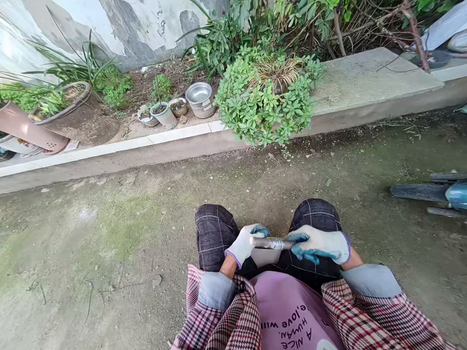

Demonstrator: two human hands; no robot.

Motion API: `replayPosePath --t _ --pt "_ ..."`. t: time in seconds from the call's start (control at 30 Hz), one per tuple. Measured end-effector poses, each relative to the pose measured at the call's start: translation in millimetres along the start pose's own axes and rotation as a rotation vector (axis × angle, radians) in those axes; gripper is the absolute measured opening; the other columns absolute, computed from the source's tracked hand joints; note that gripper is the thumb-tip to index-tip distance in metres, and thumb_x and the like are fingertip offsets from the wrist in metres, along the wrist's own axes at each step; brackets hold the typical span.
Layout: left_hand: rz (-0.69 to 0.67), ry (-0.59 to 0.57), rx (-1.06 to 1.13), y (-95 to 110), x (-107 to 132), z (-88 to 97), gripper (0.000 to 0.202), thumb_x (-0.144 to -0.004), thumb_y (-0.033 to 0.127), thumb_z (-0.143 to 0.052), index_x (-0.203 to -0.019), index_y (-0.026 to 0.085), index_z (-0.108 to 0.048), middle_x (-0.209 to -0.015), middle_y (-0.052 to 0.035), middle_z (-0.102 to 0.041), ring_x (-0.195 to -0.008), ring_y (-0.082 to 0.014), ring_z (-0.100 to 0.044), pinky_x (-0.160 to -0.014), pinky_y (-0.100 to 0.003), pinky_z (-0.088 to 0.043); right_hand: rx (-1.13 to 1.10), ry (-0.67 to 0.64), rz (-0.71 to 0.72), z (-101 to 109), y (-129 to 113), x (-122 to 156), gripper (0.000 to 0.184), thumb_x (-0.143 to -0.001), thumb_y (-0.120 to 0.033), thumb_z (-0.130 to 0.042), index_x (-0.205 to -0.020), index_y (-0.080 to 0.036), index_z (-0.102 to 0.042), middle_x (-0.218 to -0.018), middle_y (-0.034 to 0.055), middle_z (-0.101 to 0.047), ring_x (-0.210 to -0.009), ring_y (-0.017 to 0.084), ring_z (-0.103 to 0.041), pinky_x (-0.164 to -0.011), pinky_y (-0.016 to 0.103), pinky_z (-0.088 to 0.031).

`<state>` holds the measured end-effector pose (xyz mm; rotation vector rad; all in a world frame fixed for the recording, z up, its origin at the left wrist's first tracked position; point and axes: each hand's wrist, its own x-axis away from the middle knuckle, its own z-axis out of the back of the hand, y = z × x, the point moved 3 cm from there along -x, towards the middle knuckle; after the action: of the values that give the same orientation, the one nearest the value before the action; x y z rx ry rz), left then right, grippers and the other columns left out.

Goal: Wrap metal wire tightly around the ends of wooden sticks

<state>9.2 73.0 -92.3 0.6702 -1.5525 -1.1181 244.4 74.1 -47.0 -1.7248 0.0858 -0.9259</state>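
Note:
Both of my hands wear white gloves with blue-green coated palms. Across my lap, between my knees, lies a short brownish rod-like handle (276, 244) with a shiny silver band or winding near its middle. My left hand (245, 243) is closed around its left end. Around the right end, the fingers of my right hand (319, 244) are wrapped. What the handle belongs to is hidden by the gloves. Just below it shows a pale, flat surface (266, 257) that I cannot identify.
A low ledge (149, 140) runs across ahead, carrying a large clay pot (82, 117), a metal pot (200, 99) and a leafy plant (267, 108). A stone slab (373, 81) lies at right. A blue object with dark prongs (449, 195) stands on the mossy ground.

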Motion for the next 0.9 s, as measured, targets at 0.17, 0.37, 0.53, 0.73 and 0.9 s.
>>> replayPosePath --t 0.17,0.37,0.53,0.73,0.9 --pt "0.011 0.048 -0.07 10.0 1.6 12.1 0.011 -0.08 0.02 -0.063 -0.08 0.015 -0.073 -0.083 -0.0029 -0.073 -0.081 -0.0163 -0.063 -0.081 -0.028 -0.051 0.334 -0.052 -0.107 -6.0 8.8 -11.2 0.023 -0.079 -0.03 -0.069 -0.096 -0.018 -0.078 -0.07 -0.0017 -0.067 -0.056 0.01 -0.054 -0.051 0.02 -0.041" --pt "-0.052 0.033 -0.334 28.2 10.5 10.9 0.016 -0.086 0.024 -0.062 -0.084 0.016 -0.075 -0.091 -0.0047 -0.077 -0.089 -0.0192 -0.068 -0.089 -0.03 -0.053 0.581 0.248 -0.173 6.4 21.7 -28.9 0.016 -0.084 -0.03 -0.068 -0.088 -0.017 -0.078 -0.074 0.0039 -0.072 -0.064 0.016 -0.061 -0.062 0.028 -0.045" --pt "-0.08 0.011 -0.324 34.0 18.1 -3.6 0.017 -0.09 0.024 -0.062 -0.086 0.016 -0.076 -0.092 -0.006 -0.078 -0.089 -0.0197 -0.068 -0.093 -0.031 -0.055 0.584 0.482 -0.128 20.9 19.5 -28.3 0.028 -0.093 -0.034 -0.063 -0.111 -0.019 -0.078 -0.108 0.0131 -0.08 -0.098 0.025 -0.072 -0.088 0.033 -0.053" --pt "-0.022 -0.063 -0.064 38.2 22.8 -14.7 0.015 -0.086 0.029 -0.072 -0.082 0.014 -0.075 -0.092 -0.0082 -0.077 -0.091 -0.0206 -0.068 -0.091 -0.033 -0.057 -0.139 0.458 0.056 12.7 16.7 -20.7 0.047 -0.086 -0.063 -0.072 -0.096 -0.017 -0.069 -0.063 -0.0029 -0.059 -0.047 0.012 -0.048 -0.042 0.025 -0.04" --pt "-0.021 -0.062 -0.017 27.5 18.8 -10.9 0.022 -0.083 0.035 -0.08 -0.081 0.014 -0.074 -0.089 -0.0074 -0.075 -0.091 -0.0211 -0.068 -0.094 -0.035 -0.057 -0.292 0.265 0.095 6.6 3.6 -8.1 0.044 -0.078 -0.059 -0.079 -0.083 -0.018 -0.063 -0.065 -0.0019 -0.062 -0.041 0.007 -0.046 -0.036 0.022 -0.036"
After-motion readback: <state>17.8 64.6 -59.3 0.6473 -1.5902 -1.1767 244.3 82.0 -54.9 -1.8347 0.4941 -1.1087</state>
